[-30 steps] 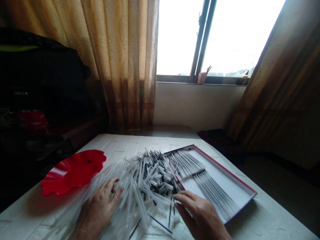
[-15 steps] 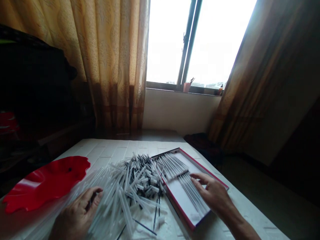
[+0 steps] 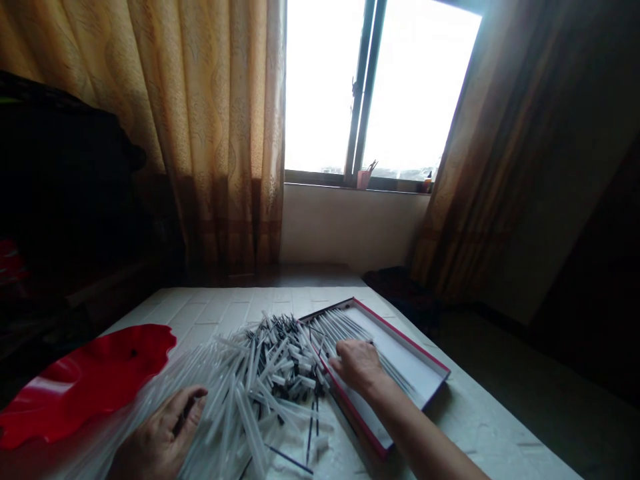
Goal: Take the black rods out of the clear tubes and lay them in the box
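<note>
My left hand point(image 3: 159, 430) is at the near edge of a spread of clear plastic tubes point(image 3: 220, 373), with thumb and forefinger curled together at the tips. Whatever they pinch, if anything, does not show. My right hand point(image 3: 357, 363) reaches over the left side of a shallow red-rimmed box point(image 3: 420, 343), its fingers curled down and partly hidden. Slim pale rods point(image 3: 345, 323) lie in rows inside the box, close under and beside this hand. Between the hands is a heap of thin black sticks point(image 3: 283, 330) and short whitish pieces point(image 3: 300, 373).
A red wavy-edged plastic dish point(image 3: 90, 380) stands at the left of the white brick-patterned table point(image 3: 210, 307). Behind are a curtain point(image 3: 220, 133) and a window, with a pink cup point(image 3: 363, 178) on the sill. A dark bulky shape fills the left.
My right hand has moved left from the right part of the box to its left side, and its fingers have curled in. My left hand has barely moved. The view has shifted slightly.
</note>
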`<control>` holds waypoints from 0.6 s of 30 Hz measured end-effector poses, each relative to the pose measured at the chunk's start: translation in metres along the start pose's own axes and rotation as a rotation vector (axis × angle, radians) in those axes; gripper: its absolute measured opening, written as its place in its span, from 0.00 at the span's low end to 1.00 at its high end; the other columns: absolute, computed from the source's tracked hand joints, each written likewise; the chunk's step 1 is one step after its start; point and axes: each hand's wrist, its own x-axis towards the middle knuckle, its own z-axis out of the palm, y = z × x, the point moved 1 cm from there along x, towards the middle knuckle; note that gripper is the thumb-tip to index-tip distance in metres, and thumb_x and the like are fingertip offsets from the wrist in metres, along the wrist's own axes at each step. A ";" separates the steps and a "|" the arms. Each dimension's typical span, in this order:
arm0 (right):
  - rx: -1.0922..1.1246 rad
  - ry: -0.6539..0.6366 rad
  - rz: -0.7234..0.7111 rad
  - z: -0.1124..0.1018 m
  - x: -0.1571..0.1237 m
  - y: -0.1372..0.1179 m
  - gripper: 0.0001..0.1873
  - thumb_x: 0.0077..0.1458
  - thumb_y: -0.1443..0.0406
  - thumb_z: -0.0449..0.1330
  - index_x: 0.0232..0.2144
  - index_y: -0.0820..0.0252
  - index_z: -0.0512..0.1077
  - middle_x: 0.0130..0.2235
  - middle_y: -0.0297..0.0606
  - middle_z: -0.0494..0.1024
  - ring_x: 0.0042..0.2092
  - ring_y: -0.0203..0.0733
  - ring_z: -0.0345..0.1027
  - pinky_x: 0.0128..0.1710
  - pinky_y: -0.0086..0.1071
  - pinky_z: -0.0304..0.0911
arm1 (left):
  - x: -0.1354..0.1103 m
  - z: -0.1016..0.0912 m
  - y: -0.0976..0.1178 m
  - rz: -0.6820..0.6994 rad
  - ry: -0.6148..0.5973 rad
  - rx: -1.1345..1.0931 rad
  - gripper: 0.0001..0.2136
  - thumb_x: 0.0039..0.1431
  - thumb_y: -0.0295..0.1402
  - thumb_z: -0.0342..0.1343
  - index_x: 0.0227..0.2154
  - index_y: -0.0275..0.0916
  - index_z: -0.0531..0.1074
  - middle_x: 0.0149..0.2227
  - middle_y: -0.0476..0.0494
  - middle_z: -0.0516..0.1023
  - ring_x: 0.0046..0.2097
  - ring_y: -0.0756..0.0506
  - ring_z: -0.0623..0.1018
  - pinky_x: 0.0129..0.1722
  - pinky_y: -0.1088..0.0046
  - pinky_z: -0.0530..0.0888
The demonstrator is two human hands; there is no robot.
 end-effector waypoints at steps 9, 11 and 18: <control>-0.012 -0.051 0.056 -0.011 -0.011 0.005 0.09 0.62 0.64 0.60 0.38 0.64 0.78 0.42 0.47 0.82 0.44 0.50 0.77 0.44 0.42 0.69 | -0.001 0.000 -0.001 0.022 -0.026 -0.022 0.12 0.62 0.43 0.48 0.37 0.49 0.75 0.35 0.52 0.85 0.32 0.46 0.83 0.31 0.79 0.76; 0.021 -0.034 0.074 -0.015 -0.021 0.015 0.10 0.58 0.66 0.60 0.34 0.64 0.81 0.40 0.53 0.83 0.44 0.54 0.78 0.40 0.40 0.68 | -0.001 0.000 -0.002 0.033 -0.026 -0.020 0.12 0.62 0.43 0.48 0.38 0.49 0.75 0.36 0.51 0.85 0.33 0.46 0.84 0.32 0.78 0.77; 0.217 -0.039 0.129 -0.024 -0.076 0.070 0.13 0.56 0.62 0.57 0.29 0.56 0.81 0.33 0.43 0.85 0.36 0.49 0.79 0.29 0.33 0.62 | -0.003 -0.001 -0.001 0.118 -0.062 -0.071 0.13 0.63 0.45 0.50 0.38 0.49 0.78 0.37 0.51 0.85 0.37 0.45 0.85 0.34 0.77 0.79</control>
